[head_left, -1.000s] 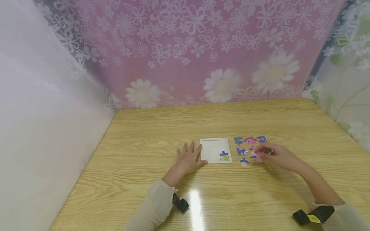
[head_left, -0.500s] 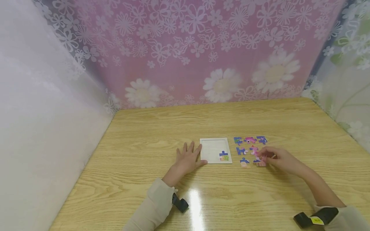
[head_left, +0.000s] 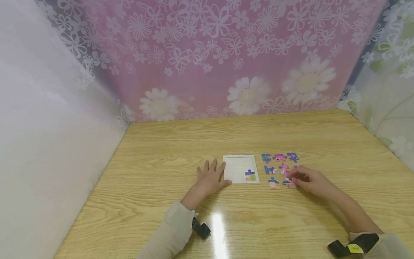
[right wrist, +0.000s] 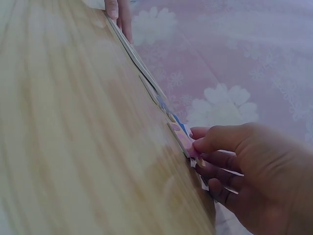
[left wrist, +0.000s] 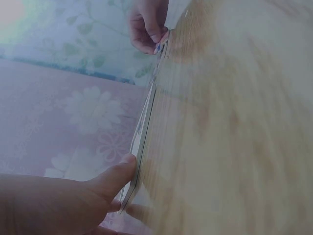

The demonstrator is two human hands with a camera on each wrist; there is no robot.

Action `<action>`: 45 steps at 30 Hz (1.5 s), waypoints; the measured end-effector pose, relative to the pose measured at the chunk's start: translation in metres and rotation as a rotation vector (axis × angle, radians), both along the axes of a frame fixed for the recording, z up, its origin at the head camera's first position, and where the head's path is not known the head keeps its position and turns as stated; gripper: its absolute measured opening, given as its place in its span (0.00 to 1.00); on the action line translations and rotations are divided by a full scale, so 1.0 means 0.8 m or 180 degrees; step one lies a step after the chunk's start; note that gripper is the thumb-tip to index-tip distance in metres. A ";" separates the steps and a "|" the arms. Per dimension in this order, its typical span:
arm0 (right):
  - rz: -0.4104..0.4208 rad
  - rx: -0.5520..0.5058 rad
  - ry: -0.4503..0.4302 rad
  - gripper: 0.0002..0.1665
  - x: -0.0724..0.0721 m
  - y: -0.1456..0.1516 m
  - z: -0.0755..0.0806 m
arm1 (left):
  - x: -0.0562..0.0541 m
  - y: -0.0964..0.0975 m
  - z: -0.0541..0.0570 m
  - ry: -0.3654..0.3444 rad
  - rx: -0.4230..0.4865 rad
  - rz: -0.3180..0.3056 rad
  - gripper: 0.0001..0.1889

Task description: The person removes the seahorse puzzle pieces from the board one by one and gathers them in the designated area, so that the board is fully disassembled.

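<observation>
In the head view my left hand (head_left: pixel 208 180) lies with its fingers spread at the left edge of a white puzzle tray (head_left: pixel 233 181). Its thumb also touches the tray's side in the left wrist view. One blue, pink and green puzzle piece (head_left: pixel 250 176) sits in the tray's near right corner. Right of the tray, my right hand (head_left: pixel 315 183) pinches a pinkish puzzle piece (right wrist: pixel 182 137) between thumb and index finger, low over the table. That piece's far part is hidden by the fingers.
Several loose pieces lie in rough rows, among them a pink piece with an eye (head_left: pixel 279 157), a blue starfish piece (head_left: pixel 293 157) and a blue piece (head_left: pixel 273 182). All rest on a wooden table (head_left: pixel 161 151). Floral curtains (head_left: pixel 207 54) hang behind and at the sides.
My right hand has moved a little toward the near row of loose pieces, uncovering more of the starfish piece and the middle row. The left hand and tray have stayed put.
</observation>
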State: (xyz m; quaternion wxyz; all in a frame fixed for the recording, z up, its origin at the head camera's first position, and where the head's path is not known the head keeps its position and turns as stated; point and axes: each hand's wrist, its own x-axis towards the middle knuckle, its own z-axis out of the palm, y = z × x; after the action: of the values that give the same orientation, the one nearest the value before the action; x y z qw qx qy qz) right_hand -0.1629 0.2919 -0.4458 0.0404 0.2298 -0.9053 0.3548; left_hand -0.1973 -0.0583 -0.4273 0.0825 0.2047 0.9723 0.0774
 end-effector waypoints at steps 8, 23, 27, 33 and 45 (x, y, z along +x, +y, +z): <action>0.0150 -0.0068 0.0287 0.13 -0.001 -0.001 -0.011 | 0.001 -0.001 -0.003 -0.0017 -0.0049 0.0007 0.39; 0.0272 -0.0111 0.0500 0.14 0.000 -0.001 -0.006 | -0.001 0.001 -0.003 -0.0013 -0.0079 -0.0001 0.39; 0.0276 -0.0088 0.0491 0.14 0.000 -0.001 -0.005 | -0.002 0.000 -0.003 -0.0019 -0.0051 -0.0010 0.39; 0.0149 0.0067 0.0366 0.12 0.000 -0.001 -0.006 | -0.002 0.000 -0.002 -0.0024 -0.0039 -0.0015 0.39; 0.0286 -0.0006 0.0526 0.14 -0.001 0.000 -0.004 | -0.004 -0.001 -0.005 -0.0041 0.0061 0.0005 0.40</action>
State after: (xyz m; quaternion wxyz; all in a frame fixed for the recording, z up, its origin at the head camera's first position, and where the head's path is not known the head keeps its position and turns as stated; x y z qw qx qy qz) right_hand -0.1640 0.2916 -0.4493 0.0991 0.2986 -0.8874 0.3369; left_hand -0.2007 -0.0588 -0.4315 0.0867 0.2042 0.9711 0.0880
